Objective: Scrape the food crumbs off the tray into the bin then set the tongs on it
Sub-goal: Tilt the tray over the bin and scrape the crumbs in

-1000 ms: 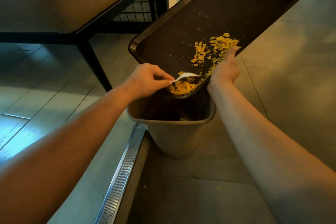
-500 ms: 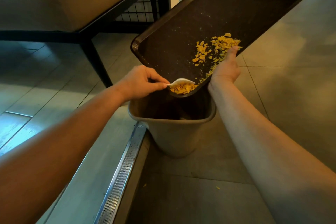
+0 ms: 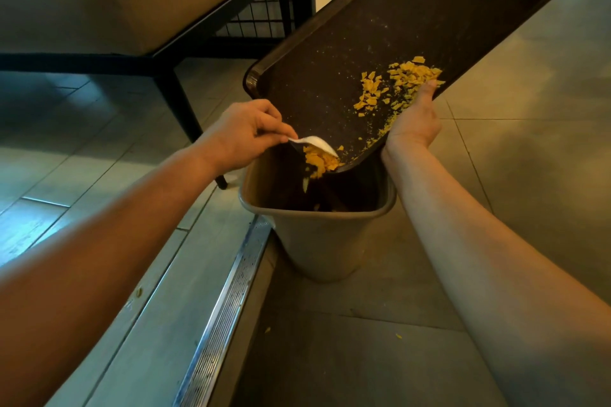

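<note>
Left hand (image 3: 246, 135) grip on white scraper (image 3: 314, 143), crumbs (image 3: 322, 160) just beneath.

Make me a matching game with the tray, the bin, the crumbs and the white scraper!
Things:
1. tray
2. bin
3. crumbs
4. white scraper

Descriptions:
A. yellow bits
B. pinched in the left hand
C. standing on the floor
D. dark, tilted, held by the right hand

Pairs: 1-D, 2-C, 3-A, 4-B
</note>
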Motion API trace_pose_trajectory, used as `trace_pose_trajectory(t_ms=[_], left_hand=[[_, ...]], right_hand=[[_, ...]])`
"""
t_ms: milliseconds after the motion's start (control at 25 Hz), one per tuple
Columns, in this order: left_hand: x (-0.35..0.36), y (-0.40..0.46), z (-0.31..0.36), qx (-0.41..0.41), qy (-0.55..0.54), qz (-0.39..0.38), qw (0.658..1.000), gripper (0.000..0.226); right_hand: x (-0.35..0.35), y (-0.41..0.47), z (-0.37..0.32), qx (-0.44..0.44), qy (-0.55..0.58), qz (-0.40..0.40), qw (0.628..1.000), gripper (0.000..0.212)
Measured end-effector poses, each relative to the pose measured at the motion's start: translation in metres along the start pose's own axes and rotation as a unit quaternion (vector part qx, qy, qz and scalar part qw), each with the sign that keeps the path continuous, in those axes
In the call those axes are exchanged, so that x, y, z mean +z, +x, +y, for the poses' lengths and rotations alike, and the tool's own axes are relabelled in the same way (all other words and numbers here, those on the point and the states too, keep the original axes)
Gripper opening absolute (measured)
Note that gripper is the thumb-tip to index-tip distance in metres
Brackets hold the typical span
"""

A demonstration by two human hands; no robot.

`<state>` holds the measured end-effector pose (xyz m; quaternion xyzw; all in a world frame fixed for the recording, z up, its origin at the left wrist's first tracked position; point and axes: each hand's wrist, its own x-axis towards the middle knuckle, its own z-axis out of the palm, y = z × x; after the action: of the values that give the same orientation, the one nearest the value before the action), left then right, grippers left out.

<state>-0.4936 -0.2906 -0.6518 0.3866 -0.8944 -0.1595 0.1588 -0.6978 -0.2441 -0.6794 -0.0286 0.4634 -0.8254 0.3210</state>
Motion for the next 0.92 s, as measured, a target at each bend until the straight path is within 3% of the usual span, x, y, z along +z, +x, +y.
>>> trace_pose_trajectory(t_ms=[120,360,520,600,720,800,920], left_hand=[[0.005,0.004,0.002,-0.031,0.021,0.049,0.998,0.022],[0.001,0.005,0.003,-0.041,0.061,-0.022,0.997,0.021],[0.002,0.0,0.009,-0.036,0.0,-0.062,0.997,0.02],[0.003,0.002,0.01,-0.039,-0.003,-0.003,0.999,0.02],[-0.002,0.007,0.006,-0.046,0.113,0.091,0.988,0.024],[-0.002,0.01,0.003,-0.042,0.185,0.072,0.979,0.027],[0.001,0.013,-0.001,-0.041,0.161,0.031,0.986,0.025]], right_hand=[[0.0,0.0,0.001,-0.001,-0.003,0.001,1.0,0.028],[-0.001,0.0,0.001,-0.017,0.004,0.0,1.0,0.027],[0.001,0.002,0.003,-0.02,0.009,-0.006,1.0,0.026],[0.0,0.004,0.004,-0.021,0.001,-0.009,1.0,0.026],[0.0,0.004,0.006,-0.026,0.003,-0.008,1.0,0.026],[-0.001,0.004,0.005,-0.025,0.002,-0.006,1.0,0.025],[-0.001,0.003,0.004,-0.024,0.001,-0.001,1.0,0.026]])
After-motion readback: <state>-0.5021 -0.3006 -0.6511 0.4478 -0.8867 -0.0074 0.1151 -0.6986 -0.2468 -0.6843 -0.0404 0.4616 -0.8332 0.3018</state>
